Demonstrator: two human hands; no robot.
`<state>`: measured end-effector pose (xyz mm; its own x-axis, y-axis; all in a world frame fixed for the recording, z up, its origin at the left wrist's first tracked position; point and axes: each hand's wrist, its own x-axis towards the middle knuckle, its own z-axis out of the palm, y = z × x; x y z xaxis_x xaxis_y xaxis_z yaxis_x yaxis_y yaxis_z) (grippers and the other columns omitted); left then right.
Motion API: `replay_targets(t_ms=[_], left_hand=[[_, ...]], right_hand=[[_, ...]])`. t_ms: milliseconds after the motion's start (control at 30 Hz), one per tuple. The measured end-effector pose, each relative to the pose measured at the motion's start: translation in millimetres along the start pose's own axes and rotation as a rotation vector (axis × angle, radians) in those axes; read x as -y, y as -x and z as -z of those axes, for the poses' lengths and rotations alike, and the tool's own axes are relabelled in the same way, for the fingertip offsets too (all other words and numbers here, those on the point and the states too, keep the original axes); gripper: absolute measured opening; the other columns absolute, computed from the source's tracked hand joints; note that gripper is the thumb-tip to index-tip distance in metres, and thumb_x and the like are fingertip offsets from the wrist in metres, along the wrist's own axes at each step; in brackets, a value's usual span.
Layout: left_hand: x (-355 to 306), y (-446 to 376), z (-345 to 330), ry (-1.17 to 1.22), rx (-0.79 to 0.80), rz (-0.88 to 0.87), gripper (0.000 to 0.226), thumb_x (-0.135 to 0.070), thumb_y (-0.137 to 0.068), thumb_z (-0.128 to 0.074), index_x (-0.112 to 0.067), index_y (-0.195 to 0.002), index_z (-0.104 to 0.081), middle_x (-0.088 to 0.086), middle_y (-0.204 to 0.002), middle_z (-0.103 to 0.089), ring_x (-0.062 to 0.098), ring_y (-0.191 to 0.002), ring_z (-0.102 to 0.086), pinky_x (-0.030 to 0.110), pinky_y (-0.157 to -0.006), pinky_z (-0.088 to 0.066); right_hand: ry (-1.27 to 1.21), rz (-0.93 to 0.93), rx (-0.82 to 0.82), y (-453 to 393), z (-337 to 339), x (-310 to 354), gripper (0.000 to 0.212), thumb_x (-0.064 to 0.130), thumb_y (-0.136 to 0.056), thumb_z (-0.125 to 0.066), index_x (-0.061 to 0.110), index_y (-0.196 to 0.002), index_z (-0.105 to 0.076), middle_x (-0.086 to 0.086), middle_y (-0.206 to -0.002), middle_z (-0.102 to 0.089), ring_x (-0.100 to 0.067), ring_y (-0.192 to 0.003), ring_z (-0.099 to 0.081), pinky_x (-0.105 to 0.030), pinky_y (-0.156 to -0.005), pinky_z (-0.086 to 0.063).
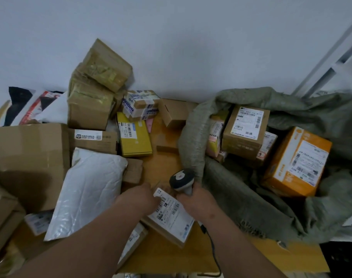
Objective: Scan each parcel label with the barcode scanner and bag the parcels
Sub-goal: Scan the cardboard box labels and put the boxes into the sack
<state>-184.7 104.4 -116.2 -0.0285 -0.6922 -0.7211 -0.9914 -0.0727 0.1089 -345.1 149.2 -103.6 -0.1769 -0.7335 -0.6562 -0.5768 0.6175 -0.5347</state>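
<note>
So the right hand had its fingers curled round the handle of the barcode scanner, head tipped up and away from the label as far as I could tell. The left hand was on the small parcel at its far left edge; its fingers were hidden behind the knuckles, so I couldn't tell if they gripped or just pressed.

What worried me: the scanner wasn't aimed at the label, and the left hand sat right against the barcode end, so I figured a misread or no read was likely. The scanner cable trailed off the near edge and could snag.

The parcel lay on a wooden table, just beside the open green sack, which already held the orange box and a brown box. The unscanned pile, with a white mailer and yellow box, crowded the left against a plain pale wall.
</note>
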Motion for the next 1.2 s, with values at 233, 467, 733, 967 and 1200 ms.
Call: replay_targets(t_ms=[233, 467, 733, 967, 1200], left_hand=[[-13.2, 3.2, 13.2, 0.226, 0.052, -0.101, 0.041, -0.036, -0.102, -0.043, -0.016, -0.137, -0.044, 0.005, -0.127, -0.058, 0.013, -0.092, -0.054, 0.023, -0.069, -0.044], [-6.5, 5.3, 37.4, 0.744, -0.331, -0.132, 0.050, -0.029, -0.097, -0.054, -0.021, -0.146, -0.043, 0.007, -0.134, -0.057, 0.019, -0.099, -0.058, 0.024, -0.072, -0.046], [1.4, 10.8, 13.9, 0.983, 0.030, 0.106, 0.035, -0.017, -0.099, -0.056, -0.007, -0.132, -0.054, 0.012, -0.131, -0.059, 0.028, -0.117, -0.056, 0.037, -0.095, -0.046], [1.6, 9.6, 22.5, 1.213, -0.061, -0.072, 0.042, -0.017, -0.097, -0.058, -0.029, -0.136, -0.051, -0.001, -0.120, -0.064, 0.012, -0.086, -0.061, 0.029, -0.069, -0.051], [9.6, 5.5, 36.7, 1.210, 0.032, -0.114, 0.053, -0.022, -0.085, -0.072, -0.046, -0.124, -0.046, -0.004, -0.124, -0.060, 0.027, -0.110, -0.058, 0.051, -0.093, -0.049]], right_hand=[[-0.096, -0.022, -0.098, 2.8, -4.2, -1.9, 0.041, 0.043, -0.093, -0.057, 0.028, -0.128, -0.045, 0.001, -0.096, -0.062, -0.013, -0.082, -0.060, -0.032, -0.074, -0.051], [-0.508, 0.007, -0.223, 2.2, -2.3, 1.2, 0.055, 0.038, -0.094, -0.064, 0.022, -0.140, -0.041, 0.007, -0.089, -0.059, -0.012, -0.079, -0.060, -0.036, -0.078, -0.054], [-0.488, 0.041, -0.195, -4.5, -27.9, -3.2, 0.062, 0.040, -0.092, -0.065, 0.028, -0.147, -0.039, 0.004, -0.115, -0.064, -0.015, -0.100, -0.061, -0.035, -0.087, -0.053], [-0.706, 0.076, -0.245, -0.5, -21.4, 1.4, 0.049, 0.028, -0.094, -0.066, 0.027, -0.140, -0.048, 0.006, -0.113, -0.064, -0.015, -0.103, -0.062, -0.034, -0.083, -0.054], [-0.849, 0.102, -0.248, 15.1, 1.9, 18.0, 0.023, 0.016, -0.095, -0.062, 0.035, -0.104, -0.055, 0.004, -0.102, -0.065, -0.015, -0.094, -0.062, -0.040, -0.086, -0.055]])
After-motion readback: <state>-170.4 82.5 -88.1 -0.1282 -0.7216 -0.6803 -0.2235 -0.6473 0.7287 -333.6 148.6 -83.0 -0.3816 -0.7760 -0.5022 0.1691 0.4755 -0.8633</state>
